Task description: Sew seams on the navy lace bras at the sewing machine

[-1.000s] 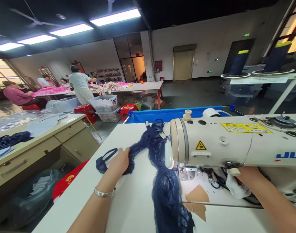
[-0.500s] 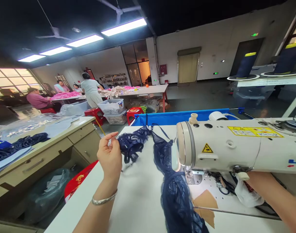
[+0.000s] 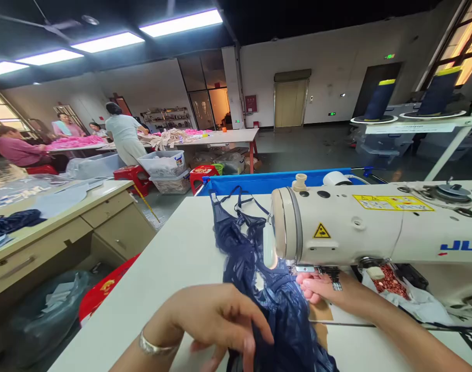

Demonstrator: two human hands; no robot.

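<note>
Navy lace bras (image 3: 239,256) with thin straps lie in a strip on the white sewing table (image 3: 170,248), running toward me along the left of the sewing machine head (image 3: 321,227). Over the near part of the lace, my left hand (image 3: 220,320), with a silver bangle, hangs palm down, its fingers bent and apart. My right hand (image 3: 321,287) reaches under the machine arm to the lace edge by the needle area. Its fingers are curled together at the fabric, and the tips are partly hidden. A brown paper piece (image 3: 321,312) lies below that hand.
Two navy thread cones (image 3: 380,101) stand on a rack behind the machine. A blue cloth trough (image 3: 267,180) edges the table's far side. At left are a desk (image 3: 77,222) and a red stool (image 3: 108,287). Several people work at a far table (image 3: 236,136).
My left hand has let go of the far bra piece and come nearer and to the right. That piece now lies by the machine. My right hand has moved left to the needle area.
</note>
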